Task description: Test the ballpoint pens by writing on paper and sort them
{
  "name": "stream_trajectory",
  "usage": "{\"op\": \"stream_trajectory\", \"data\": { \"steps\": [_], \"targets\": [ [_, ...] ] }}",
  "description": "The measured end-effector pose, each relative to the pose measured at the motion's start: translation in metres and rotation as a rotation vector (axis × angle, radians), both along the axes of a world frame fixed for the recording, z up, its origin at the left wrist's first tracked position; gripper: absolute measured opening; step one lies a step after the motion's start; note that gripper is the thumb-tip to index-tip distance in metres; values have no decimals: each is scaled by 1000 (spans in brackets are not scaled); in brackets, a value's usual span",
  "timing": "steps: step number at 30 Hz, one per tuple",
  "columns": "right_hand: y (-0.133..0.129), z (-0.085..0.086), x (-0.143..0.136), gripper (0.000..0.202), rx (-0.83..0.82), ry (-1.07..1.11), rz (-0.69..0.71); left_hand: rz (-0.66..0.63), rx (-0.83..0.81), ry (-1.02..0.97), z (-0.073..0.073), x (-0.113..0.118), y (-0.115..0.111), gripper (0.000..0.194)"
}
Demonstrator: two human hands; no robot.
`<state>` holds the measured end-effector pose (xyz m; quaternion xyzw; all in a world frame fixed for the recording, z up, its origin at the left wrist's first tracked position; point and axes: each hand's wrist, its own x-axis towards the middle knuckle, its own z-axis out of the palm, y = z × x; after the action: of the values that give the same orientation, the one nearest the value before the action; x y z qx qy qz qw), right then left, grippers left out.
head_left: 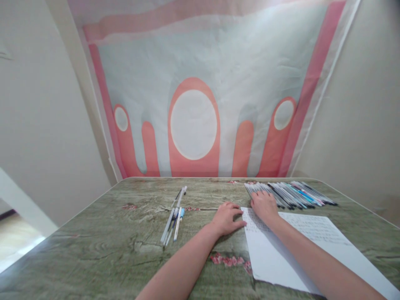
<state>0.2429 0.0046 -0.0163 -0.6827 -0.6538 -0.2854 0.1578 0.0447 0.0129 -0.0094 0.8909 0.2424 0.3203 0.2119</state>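
Far left on the table (100, 237): small loose bunch of pens (168, 226), a couple lying farther back, the rest nearer me, some close together. They look light, stiff, smooth plastic, so probably slippery and quick to roll; I'd pinch one mid-barrel.

Next, my left hand (226, 218): thumb and fingers apart, fairly wide, fingertips by the left edge of the written paper (275, 260). No pen visible in it. Paper looks thin, light, bendy, likely to crease or slide; best pressed flat or taken by a bare edge.

My right hand (265, 207) reaches over the top of the paper to the left end of the long pen row (292, 196). Fingers lie on or just over the pens there; can't tell if they grip one, or how wide they are underneath.

Row runs on to the right beyond the paper's far edge, pens side by side, mostly clear or grey, some blue. Packed close, so one pen could drag its neighbours; end pens should be easier, taken around the barrel. Not very fragile, I judge; only tips need care.
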Motion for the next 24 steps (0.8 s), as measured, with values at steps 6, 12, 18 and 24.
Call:
{"op": "stream_trajectory", "data": {
  "steps": [6,12,18,24],
  "targets": [
    [-2,4,-3,13,13,-10,14,34,-92,-100,-2,-1,10,26],
    [-5,8,-16,13,-9,6,149,478,-221,-115,16,-39,70,24],
    [-4,7,-22,15,-22,38,225,754,-250,115,34,-117,119,28],
    [-4,6,-23,16,-7,66,257,842,-255,344,33,-155,123,24]
  ]
}}
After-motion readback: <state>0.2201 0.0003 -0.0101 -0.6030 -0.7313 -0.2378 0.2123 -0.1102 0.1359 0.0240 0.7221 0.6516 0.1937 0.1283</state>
